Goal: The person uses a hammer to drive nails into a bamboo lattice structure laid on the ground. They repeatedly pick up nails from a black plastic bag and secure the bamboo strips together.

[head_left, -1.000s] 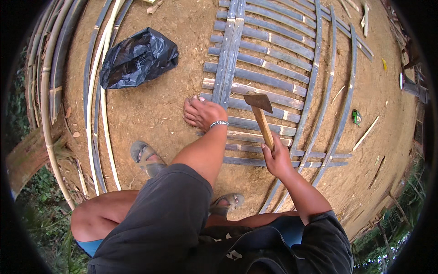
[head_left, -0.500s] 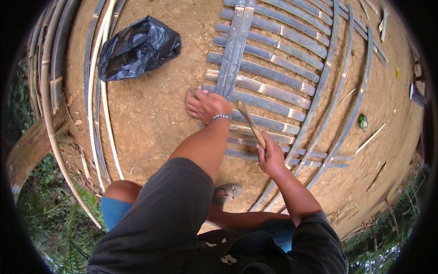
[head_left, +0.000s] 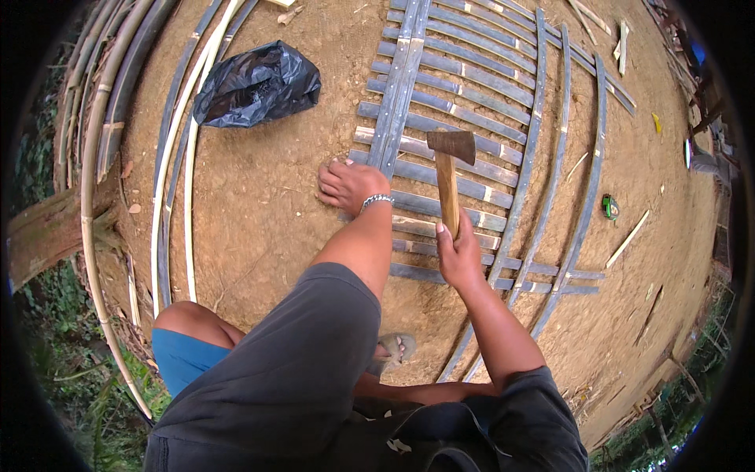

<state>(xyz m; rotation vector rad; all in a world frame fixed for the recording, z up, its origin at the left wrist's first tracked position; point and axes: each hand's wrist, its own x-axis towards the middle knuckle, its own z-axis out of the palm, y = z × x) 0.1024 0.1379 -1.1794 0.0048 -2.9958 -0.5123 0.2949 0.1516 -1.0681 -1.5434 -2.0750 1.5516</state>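
Observation:
My right hand (head_left: 461,253) is closed round the wooden handle of a hatchet (head_left: 451,147), whose rusty brown head is raised above the bamboo slats. My left hand (head_left: 351,187), with a chain bracelet at its wrist, rests low with curled fingers at the near end of a doubled bamboo rail (head_left: 395,102). Close to its thumb is the end of a dark bamboo slat (head_left: 444,179); whatever the fingers hold is hidden. Several such slats lie crosswise in a row under the rail, and a long bamboo strip (head_left: 528,145) runs along their right ends.
A black plastic bag (head_left: 259,85) lies on the dirt at left, beside long bamboo strips (head_left: 189,197). Thick bamboo poles (head_left: 93,134) and a log (head_left: 47,234) border the far left. At right are loose bamboo strips (head_left: 591,181) and a small green-and-black object (head_left: 609,207).
My right hand has turned the hatchet more upright, bringing its head up into clear view. My left hand stays at the rail end. The view has shifted slightly.

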